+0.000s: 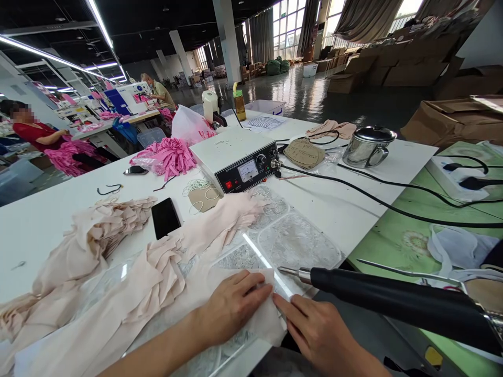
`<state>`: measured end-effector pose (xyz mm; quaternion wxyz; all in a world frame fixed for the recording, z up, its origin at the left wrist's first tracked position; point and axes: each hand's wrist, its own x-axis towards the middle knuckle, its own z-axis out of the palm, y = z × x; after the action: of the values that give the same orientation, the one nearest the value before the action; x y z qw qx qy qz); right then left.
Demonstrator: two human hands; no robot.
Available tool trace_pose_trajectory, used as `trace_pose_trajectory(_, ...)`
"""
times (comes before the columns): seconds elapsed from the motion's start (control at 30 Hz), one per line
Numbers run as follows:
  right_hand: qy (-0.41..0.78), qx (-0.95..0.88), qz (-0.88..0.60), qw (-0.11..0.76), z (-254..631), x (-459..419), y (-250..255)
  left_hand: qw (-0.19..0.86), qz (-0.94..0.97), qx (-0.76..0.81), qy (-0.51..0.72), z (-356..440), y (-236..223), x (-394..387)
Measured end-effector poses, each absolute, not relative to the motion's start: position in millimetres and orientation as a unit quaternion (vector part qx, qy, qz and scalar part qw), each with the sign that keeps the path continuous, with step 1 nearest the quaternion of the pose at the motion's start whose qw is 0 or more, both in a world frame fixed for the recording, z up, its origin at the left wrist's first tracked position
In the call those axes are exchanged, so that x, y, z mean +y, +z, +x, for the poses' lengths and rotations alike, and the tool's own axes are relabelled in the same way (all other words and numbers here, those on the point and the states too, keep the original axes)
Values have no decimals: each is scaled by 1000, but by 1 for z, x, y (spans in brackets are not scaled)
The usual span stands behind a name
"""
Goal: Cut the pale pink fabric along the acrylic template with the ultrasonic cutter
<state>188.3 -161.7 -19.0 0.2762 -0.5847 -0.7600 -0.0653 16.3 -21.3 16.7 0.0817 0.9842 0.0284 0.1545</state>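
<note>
My left hand [238, 301] lies on a thin pale beige fabric piece [267, 324], fingers stretched out and pressing it against the clear plastic sheet. My right hand [322, 327] is at the right edge of that piece, its fingers closed on the edge; the thumb's grip is partly hidden. Just above the right fingertips, the metal tip of a black-handled pen-like tool [341, 277] points left over the sheet. Neither hand touches it. Beige fabric stacks [157, 277] lie in folds left of my left hand.
A control box [245, 173] with a dial stands mid-table, its black cable running right. Around it are a phone [165, 217], pink strips [173, 157], a steel mug [369, 146] and a bottle [239, 104]. A power strip [456, 175] lies right. Two people sit far left.
</note>
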Motion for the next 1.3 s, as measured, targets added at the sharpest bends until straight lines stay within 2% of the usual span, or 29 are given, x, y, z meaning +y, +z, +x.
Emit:
trace_pose_trajectory(0.33,-89,-761,-586,263,187,-160,-16,250,953,105,134,32,24,-11)
trace_pose_trajectory(0.73,-78,-762,-593,250,188,-160,-18,243,970,23,-11,52,43,12)
trace_pose_trajectory(1.3,-100,-755,-590,266,187,-161,-21,239,969,59,-33,60,46,6)
